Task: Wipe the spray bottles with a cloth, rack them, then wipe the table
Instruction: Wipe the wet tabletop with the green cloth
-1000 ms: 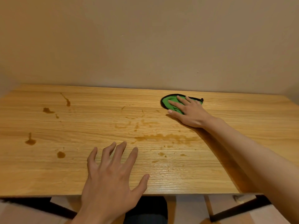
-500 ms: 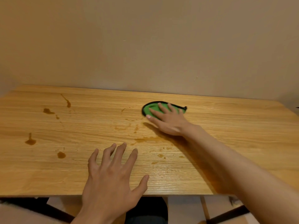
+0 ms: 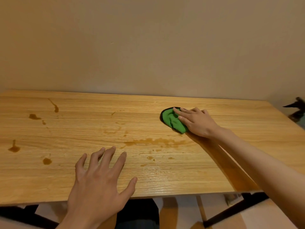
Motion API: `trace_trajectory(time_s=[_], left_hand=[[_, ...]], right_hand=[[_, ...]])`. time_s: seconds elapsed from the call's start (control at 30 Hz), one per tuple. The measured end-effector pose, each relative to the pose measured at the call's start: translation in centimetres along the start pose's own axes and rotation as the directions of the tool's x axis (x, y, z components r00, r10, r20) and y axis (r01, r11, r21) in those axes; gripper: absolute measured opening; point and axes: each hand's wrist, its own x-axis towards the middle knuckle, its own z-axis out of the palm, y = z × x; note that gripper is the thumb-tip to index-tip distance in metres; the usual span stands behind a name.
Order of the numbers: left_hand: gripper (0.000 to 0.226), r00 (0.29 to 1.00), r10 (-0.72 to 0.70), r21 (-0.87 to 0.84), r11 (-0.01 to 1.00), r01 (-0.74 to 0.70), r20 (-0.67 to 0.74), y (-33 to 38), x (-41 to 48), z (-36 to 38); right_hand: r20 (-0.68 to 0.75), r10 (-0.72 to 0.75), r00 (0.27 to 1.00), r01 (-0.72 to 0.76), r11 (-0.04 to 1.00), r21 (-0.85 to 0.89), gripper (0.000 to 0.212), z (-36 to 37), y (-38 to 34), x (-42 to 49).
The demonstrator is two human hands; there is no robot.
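The right hand (image 3: 197, 123) lies flat on the green cloth (image 3: 173, 122), fingers straight and a little apart, pressing it down on the table (image 3: 82, 126) rather than pinching it. The fingertips reach across the top of the cloth, and the heel of the hand covers its right part. The cloth is bunched into a rounded wad with a dark border showing along its far and left side. It sits toward the far edge of the table, right of the middle and well short of the far right corner.

The left hand (image 3: 99, 176) is at the near edge, left of the middle, palm down with all five fingers spread wide and holding nothing. Whether the palm bears on the wood cannot be told.

A long brown smear (image 3: 153, 142) runs across the table between the two hands, just nearer than the cloth, with small drops (image 3: 150, 157) scattered below it. More brown spots (image 3: 14, 148) lie toward the left edge, and a thin streak (image 3: 55, 108) lies near the far left corner.

A plain wall (image 3: 148, 47) rises behind the far edge. Off the table's right edge there is a dark, blurred object (image 3: 297, 108), too unclear to name.
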Motion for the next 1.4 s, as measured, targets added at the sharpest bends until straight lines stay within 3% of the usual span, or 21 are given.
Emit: trace_trajectory(time_s=[0.23,0.43,0.6,0.8,1.07,1.13,1.27,1.4], left_hand=[[0.069,1.0,-0.019,-0.001,1.0,0.019,0.006,0.0,0.2,-0.3],[0.069,1.0,-0.018,0.018,1.0,0.017,0.023,0.1,-0.1,-0.2],[0.069,1.0,-0.012,0.015,1.0,0.012,0.016,0.1,-0.1,-0.3],[0.069,1.0,-0.004,0.018,1.0,0.004,0.011,0.2,0.0,-0.3],[0.069,1.0,-0.015,0.039,0.999,0.014,0.018,0.3,0.0,-0.6],[0.069,1.0,-0.013,0.037,0.999,0.013,0.016,0.4,-0.1,-0.6],[0.07,1.0,-0.013,0.039,0.999,0.012,0.028,0.3,-0.1,-0.5],[0.07,1.0,-0.016,0.025,1.0,0.015,0.027,0.4,0.0,-0.7]], right_hand=[[0.066,0.027,0.997,-0.029,0.999,0.034,0.049,1.2,-4.6,2.0],[0.073,-0.104,0.992,0.102,0.994,0.025,0.059,1.5,-9.2,-0.5],[0.125,-0.074,0.989,0.068,0.996,0.052,0.055,1.0,-6.8,-2.4],[0.072,0.016,0.997,-0.015,1.0,-0.017,0.058,0.7,-3.0,-3.0],[0.102,-0.25,0.963,0.243,0.967,0.071,0.051,1.8,-8.5,-6.5],[0.098,-0.257,0.961,0.252,0.966,0.064,0.052,2.1,-7.9,-8.5],[0.113,-0.033,0.993,0.025,0.997,0.071,0.051,1.5,-1.8,-8.9],[0.137,0.225,0.965,-0.236,0.969,0.075,0.05,1.2,2.7,-7.5]])
